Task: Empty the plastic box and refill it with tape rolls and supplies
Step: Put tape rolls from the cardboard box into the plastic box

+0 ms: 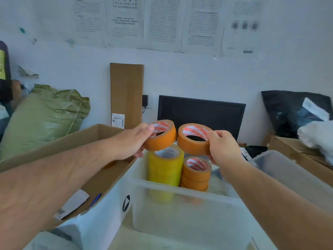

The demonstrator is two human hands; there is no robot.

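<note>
Pinches one orange ring-shaped tape roll (162, 141) in left hand (129, 143), a second orange roll (192, 145) in right hand (223, 147), above translucent plastic box (180, 213) holding yellow tape stack (164, 170) far inside.

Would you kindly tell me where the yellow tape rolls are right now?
In the head view, the yellow tape rolls stand inside the plastic box, immediately left of the orange stack.

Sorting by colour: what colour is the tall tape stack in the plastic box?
Translucent yellow tape stack, head view.
</note>
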